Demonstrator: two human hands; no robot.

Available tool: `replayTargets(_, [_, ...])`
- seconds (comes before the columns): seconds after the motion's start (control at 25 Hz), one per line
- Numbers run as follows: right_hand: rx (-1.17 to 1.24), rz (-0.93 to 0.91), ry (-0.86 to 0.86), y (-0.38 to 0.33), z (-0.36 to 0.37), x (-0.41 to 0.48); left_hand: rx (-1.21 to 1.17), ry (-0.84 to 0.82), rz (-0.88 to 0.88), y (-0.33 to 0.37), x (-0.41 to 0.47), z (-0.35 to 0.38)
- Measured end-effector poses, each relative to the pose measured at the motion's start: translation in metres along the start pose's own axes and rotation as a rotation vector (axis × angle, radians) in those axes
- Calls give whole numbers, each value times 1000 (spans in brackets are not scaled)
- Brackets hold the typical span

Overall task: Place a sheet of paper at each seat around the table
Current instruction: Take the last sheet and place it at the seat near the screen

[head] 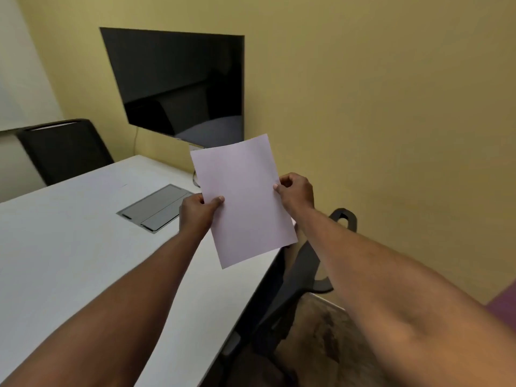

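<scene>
A blank pale sheet of paper point(243, 199) hangs in the air above the right edge of the white table point(69, 247), held by both hands. My left hand point(196, 213) pinches its left edge with the thumb on top. My right hand point(296, 192) pinches its right edge. The sheet is tilted, its lower corner over the table's edge. A black office chair point(301, 275) stands tucked at the table's right side, below the paper. Another black chair point(67, 149) sits at the far left side.
A grey cable hatch point(156, 208) is set into the tabletop. A dark screen point(181, 85) hangs on the yellow wall past the table's far end. Carpeted floor point(335, 344) lies to the right of the table.
</scene>
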State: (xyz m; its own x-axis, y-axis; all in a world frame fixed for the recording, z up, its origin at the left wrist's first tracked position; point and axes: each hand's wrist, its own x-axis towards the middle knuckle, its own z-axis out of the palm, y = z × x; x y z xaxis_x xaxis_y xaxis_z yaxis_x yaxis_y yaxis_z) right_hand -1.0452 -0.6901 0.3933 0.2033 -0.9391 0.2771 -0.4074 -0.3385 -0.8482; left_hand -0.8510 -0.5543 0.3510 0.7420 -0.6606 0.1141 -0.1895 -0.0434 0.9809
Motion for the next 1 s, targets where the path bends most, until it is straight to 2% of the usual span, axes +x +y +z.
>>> replayTargets(0.16, [33,-70,-133,26,42,78,56,136,-75,-21,36,31])
replayTargets(0.28, [63,-117,-305,50,81,126,89,290,-149,-40,52,52])
replayTargets(0.44, [89,-120,-527,80,130,165,123,472,-292,-69,56,71])
replayTargets(0.64, [70,-106,-742,119,188,181,79,610,-484,-114,65,81])
replayTargets(1.0, [-65,26,-797,244,292,208,80,645,-642,-236,121,104])
